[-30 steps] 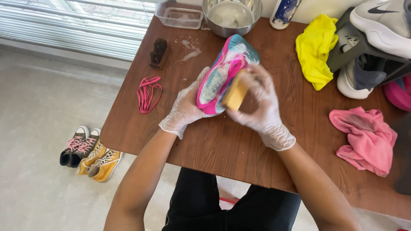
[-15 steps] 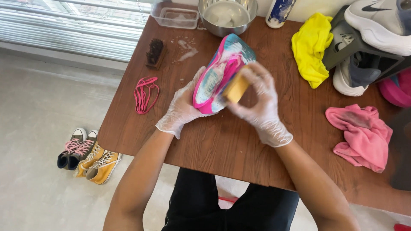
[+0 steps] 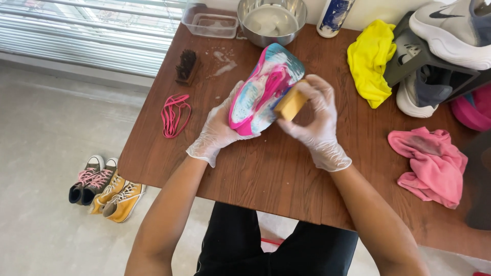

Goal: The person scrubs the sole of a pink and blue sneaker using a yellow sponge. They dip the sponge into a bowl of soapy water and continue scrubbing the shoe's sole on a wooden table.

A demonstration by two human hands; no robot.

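The left hand (gloved) is half hidden behind the shoe.

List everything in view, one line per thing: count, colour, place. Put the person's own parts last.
shoe: 1, pink, blue and white, held above the table's middle
block: 1, tan, pressed on the shoe
table: 1, brown wood
laces: 1 bundle, pink, table's left side
brush: 1, dark, back left
bowl: 1, metal, back edge
tub: 1, clear, beside the bowl
bottle: 1, white and blue, back
yellow cloth: 1, right of the shoe
pink cloth: 1, right side
grey-white sneakers: 2, back right
floor shoes: 2 pairs, dark and yellow
left hand: clear glove, holds the shoe
right hand: clear glove, holds the block
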